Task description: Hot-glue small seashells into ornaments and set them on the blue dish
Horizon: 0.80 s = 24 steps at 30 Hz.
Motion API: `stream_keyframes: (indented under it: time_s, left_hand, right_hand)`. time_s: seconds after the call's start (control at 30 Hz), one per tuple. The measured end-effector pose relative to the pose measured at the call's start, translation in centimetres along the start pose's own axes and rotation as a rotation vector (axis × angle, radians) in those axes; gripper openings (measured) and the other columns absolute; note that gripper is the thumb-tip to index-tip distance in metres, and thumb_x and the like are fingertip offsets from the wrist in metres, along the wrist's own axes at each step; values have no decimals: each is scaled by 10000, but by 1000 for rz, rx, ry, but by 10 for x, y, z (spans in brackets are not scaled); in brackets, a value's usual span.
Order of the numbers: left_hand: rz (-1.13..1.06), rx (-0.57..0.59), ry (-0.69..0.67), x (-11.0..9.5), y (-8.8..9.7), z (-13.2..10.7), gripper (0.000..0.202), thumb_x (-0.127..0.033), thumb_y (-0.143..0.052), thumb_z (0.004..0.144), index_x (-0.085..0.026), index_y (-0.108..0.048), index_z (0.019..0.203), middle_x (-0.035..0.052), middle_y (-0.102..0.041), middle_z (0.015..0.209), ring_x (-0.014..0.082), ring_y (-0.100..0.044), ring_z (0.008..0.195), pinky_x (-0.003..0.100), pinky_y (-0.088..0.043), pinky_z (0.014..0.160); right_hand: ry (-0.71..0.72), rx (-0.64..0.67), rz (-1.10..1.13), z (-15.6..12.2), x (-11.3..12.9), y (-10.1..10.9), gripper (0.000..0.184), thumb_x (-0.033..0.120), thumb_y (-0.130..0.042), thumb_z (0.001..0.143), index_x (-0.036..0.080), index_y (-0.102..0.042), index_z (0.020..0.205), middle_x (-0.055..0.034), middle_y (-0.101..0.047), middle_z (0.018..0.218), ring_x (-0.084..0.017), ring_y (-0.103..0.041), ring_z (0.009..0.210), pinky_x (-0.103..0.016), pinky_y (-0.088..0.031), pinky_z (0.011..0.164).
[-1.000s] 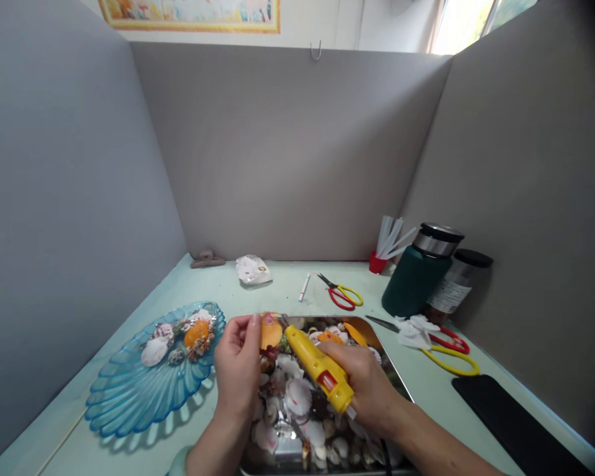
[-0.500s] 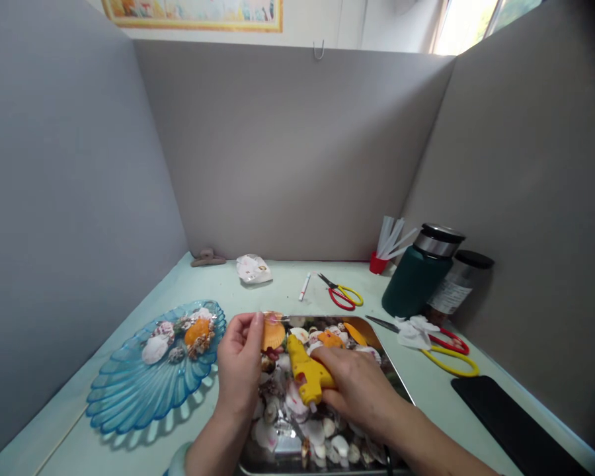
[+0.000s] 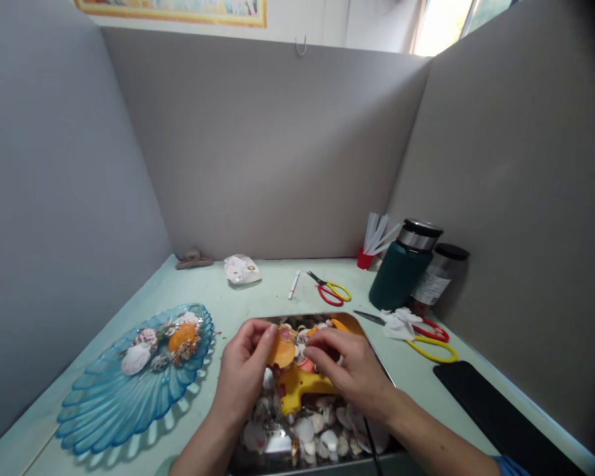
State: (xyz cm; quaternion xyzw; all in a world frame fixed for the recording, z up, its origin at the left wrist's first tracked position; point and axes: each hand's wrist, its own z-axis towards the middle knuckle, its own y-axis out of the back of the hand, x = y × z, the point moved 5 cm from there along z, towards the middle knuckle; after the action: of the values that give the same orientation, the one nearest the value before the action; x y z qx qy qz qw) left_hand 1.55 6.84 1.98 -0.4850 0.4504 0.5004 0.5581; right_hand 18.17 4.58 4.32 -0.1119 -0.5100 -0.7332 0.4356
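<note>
My left hand (image 3: pixel 242 377) pinches an orange scallop shell (image 3: pixel 282 354) over the far part of a metal tray (image 3: pixel 277 318) filled with several mixed shells. My right hand (image 3: pixel 354 373) reaches in from the right. Its fingertips are pressed together right beside the orange shell, and I cannot make out what they hold. A yellow glue gun (image 3: pixel 300 385) lies on the shells in the tray, just under my right hand, with its black cord running toward me.
A blue shell-shaped glass dish (image 3: pixel 114 403) with a few shells sits to the left. Behind the tray lie small scissors (image 3: pixel 332 292), a marker (image 3: pixel 294 284) and a white packet (image 3: pixel 240 269). To the right are a green flask (image 3: pixel 401 271), a jar (image 3: pixel 436 281), larger scissors (image 3: pixel 429 340) and a black pad (image 3: pixel 496 416).
My right hand has put the glue gun down onto the shells and moved its fingers to the orange shell. The view has shifted slightly right and down.
</note>
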Motion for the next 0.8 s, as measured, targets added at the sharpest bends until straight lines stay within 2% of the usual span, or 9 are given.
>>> stream_keyframes:
  time_s: [0.2,0.3,0.4,0.57,0.8]
  left_hand:
    - [-30,111,38,2,-7,0,234,-377,-674,746,-173,-598,833,23,-672,722,134,-596,614,207,-477,548]
    - [-76,156,122,4,-11,0,356,-336,-738,681,-171,-600,965,44,-711,834,145,-624,660,222,-498,579]
    - [-53,192,192,8,-13,1,473,-311,-768,643,-144,-605,1054,40,-716,813,131,-614,629,214,-499,569]
    - [6,210,198,13,-13,2,399,-339,-754,650,-124,-632,964,2,-677,652,104,-552,500,192,-461,454]
    - [54,227,174,14,-13,2,305,-349,-718,689,-143,-651,903,15,-683,687,107,-555,515,176,-441,417]
  right_hand:
    - [9,-7,104,-1,5,0,212,201,-502,901,171,-584,708,1,-605,673,-124,-541,627,-233,-389,615]
    - [-3,-15,132,-1,4,1,228,195,-484,906,170,-582,701,-1,-607,677,-124,-543,634,-233,-389,623]
    - [-20,-11,143,-1,2,0,237,202,-484,908,169,-592,699,-4,-613,677,-125,-542,633,-234,-383,619]
    - [-42,28,170,0,0,-3,247,222,-506,897,162,-594,674,-2,-607,651,-124,-535,614,-230,-369,592]
    - [-82,80,262,-1,-4,-6,247,216,-523,881,160,-596,653,11,-600,639,-114,-518,608,-221,-356,577]
